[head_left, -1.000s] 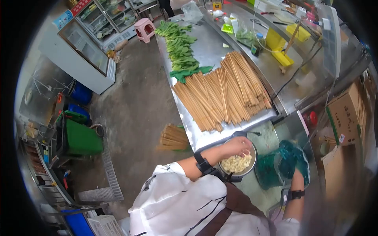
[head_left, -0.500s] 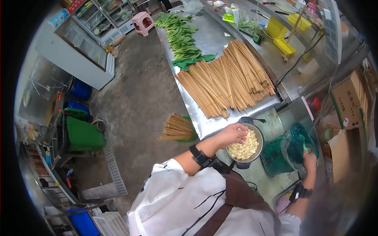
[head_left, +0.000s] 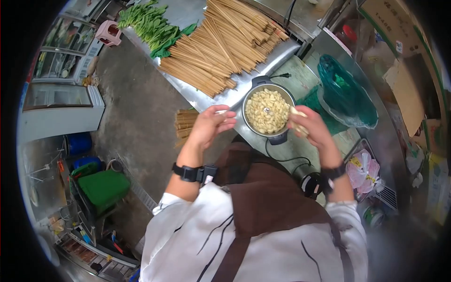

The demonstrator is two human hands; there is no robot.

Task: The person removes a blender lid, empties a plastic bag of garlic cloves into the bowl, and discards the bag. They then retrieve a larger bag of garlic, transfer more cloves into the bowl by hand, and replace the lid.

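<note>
A round metal bowl (head_left: 245, 116) with dark side handles stands on the counter, filled with peeled garlic cloves (head_left: 267, 121). A small spindle tip pokes up among the cloves at the middle. My right hand (head_left: 310, 124) is at the bowl's right rim, fingers curled around several garlic cloves. To the left of the bowl, my left hand (head_left: 213, 124) hovers with bent fingers apart; a small pale spot shows by its fingertips, too small to name. Beyond my right hand, a green plastic bag (head_left: 345, 89) lies with its mouth open.
Bundles of bamboo skewers (head_left: 221, 47) and leafy greens (head_left: 148, 26) cover the steel table behind the bowl. A power cord (head_left: 293, 160) runs along the counter near me. Pink plastic bags (head_left: 361, 170) sit in a rack at right. Cardboard boxes (head_left: 399, 23) stand beyond.
My right hand has left the green bag and come to the bowl with garlic cloves. My left hand has pulled back from over the bowl to its left side. The view has shifted.
</note>
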